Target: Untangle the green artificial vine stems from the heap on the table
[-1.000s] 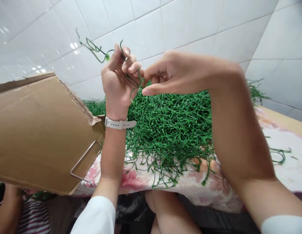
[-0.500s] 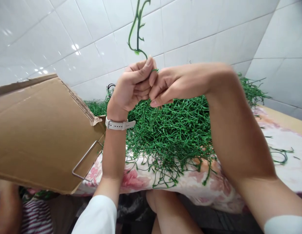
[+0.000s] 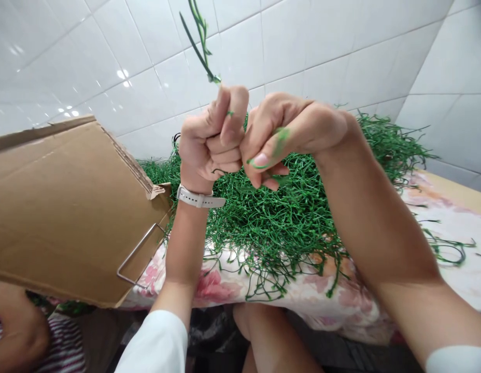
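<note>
My left hand is closed with thumb and forefinger pinched on a green plastic stem, whose branching end rises above the fist against the wall. Right beside it, knuckles almost touching, my right hand is bent at the wrist, its thumb pressed to the fingers on a thin green stem piece. A blurred green bit shows across the right thumb. Whether both hands grip one stem cannot be made out. Beneath both hands lies a large tangled heap of green plastic stems.
A cardboard box piece stands at the left, with a bent wire frame at its edge. A floral cloth covers the table; loose stems lie at the right. White tiles form the back wall. Another person's arm shows at lower left.
The stem above my left hand has tilted left, and my left fingers have curled tighter. My right hand has turned, its wrist moving slightly left and its thumb lifting. The other person's arm has shifted right.
</note>
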Motion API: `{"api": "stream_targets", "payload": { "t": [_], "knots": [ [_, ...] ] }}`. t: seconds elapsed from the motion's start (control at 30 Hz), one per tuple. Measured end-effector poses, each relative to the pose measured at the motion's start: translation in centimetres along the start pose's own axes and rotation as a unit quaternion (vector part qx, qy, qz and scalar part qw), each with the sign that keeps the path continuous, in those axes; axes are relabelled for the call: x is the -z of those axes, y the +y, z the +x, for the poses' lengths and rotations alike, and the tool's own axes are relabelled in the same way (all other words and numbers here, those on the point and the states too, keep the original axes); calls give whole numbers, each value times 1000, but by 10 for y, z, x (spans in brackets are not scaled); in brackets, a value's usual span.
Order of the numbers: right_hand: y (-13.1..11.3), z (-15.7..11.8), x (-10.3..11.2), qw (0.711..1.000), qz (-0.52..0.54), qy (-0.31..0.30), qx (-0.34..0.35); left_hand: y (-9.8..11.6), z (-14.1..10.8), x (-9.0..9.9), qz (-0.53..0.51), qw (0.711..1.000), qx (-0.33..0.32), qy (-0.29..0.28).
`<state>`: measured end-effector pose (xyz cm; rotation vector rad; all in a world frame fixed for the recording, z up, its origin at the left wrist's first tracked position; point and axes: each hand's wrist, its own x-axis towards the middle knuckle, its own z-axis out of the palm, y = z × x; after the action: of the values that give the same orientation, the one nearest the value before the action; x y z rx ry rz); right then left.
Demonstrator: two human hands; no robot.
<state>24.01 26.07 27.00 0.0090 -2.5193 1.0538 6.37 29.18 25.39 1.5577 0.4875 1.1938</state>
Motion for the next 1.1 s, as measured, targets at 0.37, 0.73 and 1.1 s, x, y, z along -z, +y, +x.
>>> {"api": "stream_targets", "payload": {
  "t": [0.37,0.73,1.1],
  "knots": [
    [4,-25,20,983,-116,140,-9,34,-7,-6,-58,996,-42,-56],
    [34,-28,43,885,-326,255,-214,32,-3,13,49,988,-142,30],
    [30,3,16,923,-327,162,-121,15,13,26,25,983,-181,35]
  ]
}}
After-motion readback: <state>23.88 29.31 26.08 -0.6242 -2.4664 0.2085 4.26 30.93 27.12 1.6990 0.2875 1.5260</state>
